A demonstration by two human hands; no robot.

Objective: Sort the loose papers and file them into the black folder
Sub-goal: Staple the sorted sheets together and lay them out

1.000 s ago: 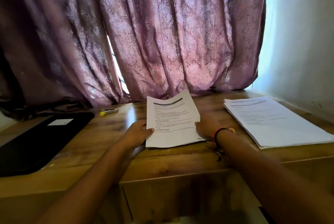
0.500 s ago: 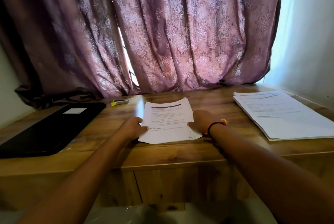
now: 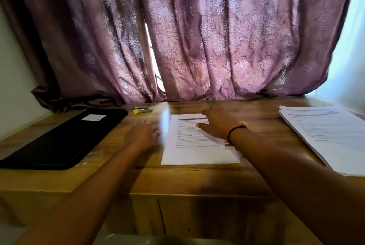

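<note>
A printed white sheet [image 3: 197,148] lies flat on the wooden desk [image 3: 197,177] in front of me. My right hand [image 3: 217,124], with a bracelet at the wrist, rests flat on the sheet's upper right part, fingers spread. My left hand [image 3: 143,135] is blurred, just left of the sheet over the bare wood, fingers relaxed and holding nothing. The black folder [image 3: 59,142] lies closed at the left of the desk with a small white label on it. A stack of loose papers [image 3: 327,134] sits at the right edge.
A yellow-capped marker [image 3: 143,110] lies near the back of the desk between folder and sheet. Mauve patterned curtains [image 3: 177,37] hang down onto the desk's rear edge. A pale wall stands close on the right. The desk's front edge is just below my forearms.
Both hands have let go of the sheet, which now lies flat. My right hand moved up onto the page; my left hand slid off to the left.
</note>
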